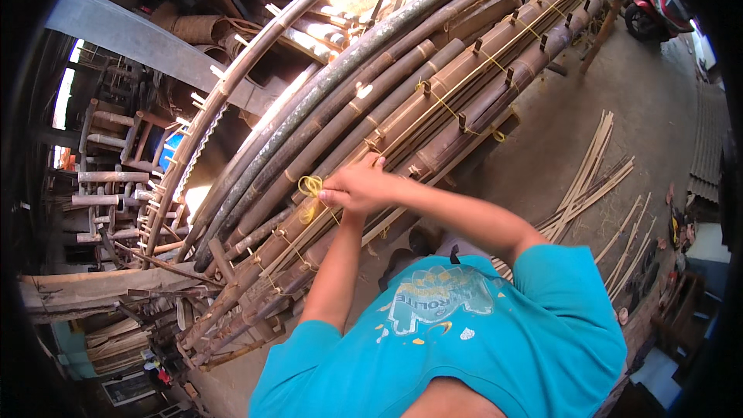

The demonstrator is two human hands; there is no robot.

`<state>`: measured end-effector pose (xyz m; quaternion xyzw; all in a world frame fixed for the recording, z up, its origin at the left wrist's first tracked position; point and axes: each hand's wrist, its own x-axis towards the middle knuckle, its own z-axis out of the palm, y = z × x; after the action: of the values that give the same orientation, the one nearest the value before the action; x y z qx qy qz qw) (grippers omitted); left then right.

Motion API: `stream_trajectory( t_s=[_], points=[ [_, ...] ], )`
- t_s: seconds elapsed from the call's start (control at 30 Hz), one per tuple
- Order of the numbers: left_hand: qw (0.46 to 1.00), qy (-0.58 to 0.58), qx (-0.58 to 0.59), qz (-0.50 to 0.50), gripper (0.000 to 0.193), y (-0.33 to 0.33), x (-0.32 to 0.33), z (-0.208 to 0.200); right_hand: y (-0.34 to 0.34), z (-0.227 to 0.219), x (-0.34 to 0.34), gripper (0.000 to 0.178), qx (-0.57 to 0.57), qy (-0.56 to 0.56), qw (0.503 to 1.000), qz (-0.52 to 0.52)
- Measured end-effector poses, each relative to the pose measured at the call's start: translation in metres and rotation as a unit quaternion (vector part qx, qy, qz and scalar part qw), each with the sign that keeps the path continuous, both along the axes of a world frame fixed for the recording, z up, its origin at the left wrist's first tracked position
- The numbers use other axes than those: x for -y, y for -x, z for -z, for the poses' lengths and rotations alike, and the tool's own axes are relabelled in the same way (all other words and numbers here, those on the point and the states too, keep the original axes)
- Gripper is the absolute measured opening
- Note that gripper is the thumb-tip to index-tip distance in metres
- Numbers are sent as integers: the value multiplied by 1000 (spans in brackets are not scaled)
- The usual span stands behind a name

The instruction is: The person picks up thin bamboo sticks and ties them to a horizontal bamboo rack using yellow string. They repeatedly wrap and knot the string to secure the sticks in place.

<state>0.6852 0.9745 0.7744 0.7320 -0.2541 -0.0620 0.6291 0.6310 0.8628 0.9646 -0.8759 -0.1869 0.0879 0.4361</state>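
Note:
My two hands meet and overlap above a long frame of split bamboo poles. My right hand reaches across to the left, its fingers closed at a looped bundle of yellow cord. Coming up from below, my left hand is partly covered by the right; its fingers look curled, and what they hold is hidden. Short dark pegs stand along the poles, with yellow cord strung around several of them. Thin bamboo strips lie lengthwise between the two outer poles.
Beyond the frame, curved bamboo poles lie side by side, with a peg-studded curved pole further left. Loose bamboo strips lie on the floor at right. A red motorcycle stands at the far right. Bamboo racks fill the left.

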Motion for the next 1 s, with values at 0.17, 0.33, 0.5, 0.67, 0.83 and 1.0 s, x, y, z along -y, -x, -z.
stream_trajectory(
  t_s=[0.17, 0.33, 0.5, 0.67, 0.83, 1.0],
  points=[
    [910, -412, 14, -46, 32, 12, 44, -95, -92, 73, 68, 62, 47, 236, 966, 91],
    [930, -356, 39, -83, 31, 6, 22, -66, -25, 7, 99, 53, -104, -89, 986, -91],
    [942, -310, 63, -109, 28, 16, 39, -88, 83, 124, 75, 43, 151, -122, 981, -13],
    [985, -52, -62, -150, 27, -71, 79, -130, 87, 129, 79, 39, 168, -45, 984, 23],
    [887, -407, 71, -208, 29, -111, 56, -29, 107, 118, 52, 26, 201, -179, 946, 179],
    [920, -361, 58, -140, 46, -101, -3, -82, 125, 144, 6, 31, -107, -527, 672, 509]
  ],
)
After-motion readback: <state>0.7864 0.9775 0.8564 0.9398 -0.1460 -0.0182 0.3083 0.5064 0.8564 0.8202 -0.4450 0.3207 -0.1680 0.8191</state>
